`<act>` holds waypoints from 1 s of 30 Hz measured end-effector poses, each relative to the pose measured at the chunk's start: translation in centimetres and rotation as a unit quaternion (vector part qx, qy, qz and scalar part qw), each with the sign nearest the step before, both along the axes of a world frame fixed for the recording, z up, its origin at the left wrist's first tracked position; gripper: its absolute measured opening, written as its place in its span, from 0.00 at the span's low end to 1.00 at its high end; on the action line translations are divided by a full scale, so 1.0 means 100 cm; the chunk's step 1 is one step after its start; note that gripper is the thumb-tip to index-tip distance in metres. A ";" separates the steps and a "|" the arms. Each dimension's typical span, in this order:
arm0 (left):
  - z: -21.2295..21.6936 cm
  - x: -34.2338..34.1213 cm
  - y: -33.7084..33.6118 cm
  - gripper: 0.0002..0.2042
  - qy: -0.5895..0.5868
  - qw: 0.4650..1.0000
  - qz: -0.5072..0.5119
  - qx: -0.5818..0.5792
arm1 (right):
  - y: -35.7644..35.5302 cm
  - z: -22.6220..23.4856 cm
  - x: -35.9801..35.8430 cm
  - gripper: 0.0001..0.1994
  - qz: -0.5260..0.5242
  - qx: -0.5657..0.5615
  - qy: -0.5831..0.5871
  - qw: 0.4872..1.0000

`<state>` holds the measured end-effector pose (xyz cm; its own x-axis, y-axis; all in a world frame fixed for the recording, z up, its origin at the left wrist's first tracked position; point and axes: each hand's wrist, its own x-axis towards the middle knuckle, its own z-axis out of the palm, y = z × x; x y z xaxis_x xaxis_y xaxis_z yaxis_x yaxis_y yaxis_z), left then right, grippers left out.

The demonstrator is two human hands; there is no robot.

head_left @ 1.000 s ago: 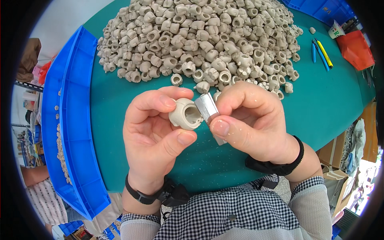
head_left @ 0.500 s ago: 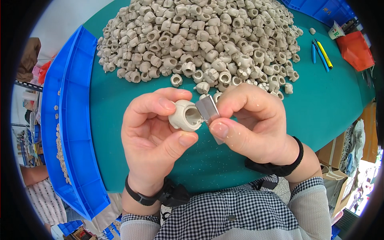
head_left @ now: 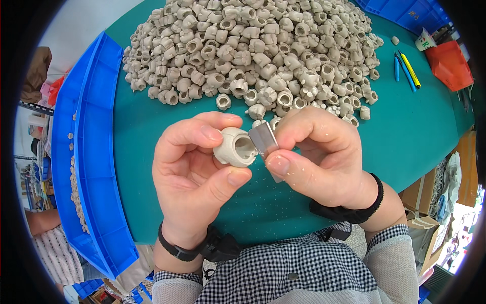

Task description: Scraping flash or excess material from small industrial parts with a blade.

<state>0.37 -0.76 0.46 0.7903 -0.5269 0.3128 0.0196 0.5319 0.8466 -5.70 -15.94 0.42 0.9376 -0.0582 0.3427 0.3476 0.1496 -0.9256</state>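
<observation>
Between the thumb and fingers of my left hand [head_left: 185, 169] is a small hollow grey-beige piece, like unfired clay [head_left: 227, 148], its round opening turned to the right. A thin bent metal blade [head_left: 265, 138] is pinched by my right hand [head_left: 326, 159]. The blade's edge meets the right rim of the opening, where the rim looks rough and crumbly. Pale crumbs cling to my right fingers. Just beyond my hands lies a large heap of similar hollow pieces [head_left: 253, 55].
The green table [head_left: 405, 126] is dotted with pale crumbs. A long blue tray [head_left: 104, 167] at the left holds small pieces. Blue and yellow pen-like tools [head_left: 409, 68], a red pouch [head_left: 449, 65] and another blue bin [head_left: 405, 12] lie far right. Part of another person [head_left: 58, 253] shows at the left.
</observation>
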 end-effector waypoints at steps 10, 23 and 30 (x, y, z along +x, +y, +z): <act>0.002 -0.001 0.002 0.20 -0.058 0.996 0.039 0.059 | 0.005 -0.002 0.004 0.03 -0.048 -0.014 -0.021 0.999; 0.001 0.000 0.001 0.18 -0.057 0.998 0.022 0.016 | 0.004 -0.004 0.004 0.03 -0.040 -0.035 -0.043 0.998; 0.001 -0.002 0.001 0.18 -0.039 0.999 0.024 0.021 | 0.004 -0.005 0.003 0.03 0.028 0.027 -0.009 0.999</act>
<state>0.20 -0.63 0.55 0.7889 -0.5025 0.3538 -0.0728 0.4951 0.8658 -5.43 -15.53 -0.08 0.9335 -0.0237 0.3579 0.3542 0.2184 -0.9093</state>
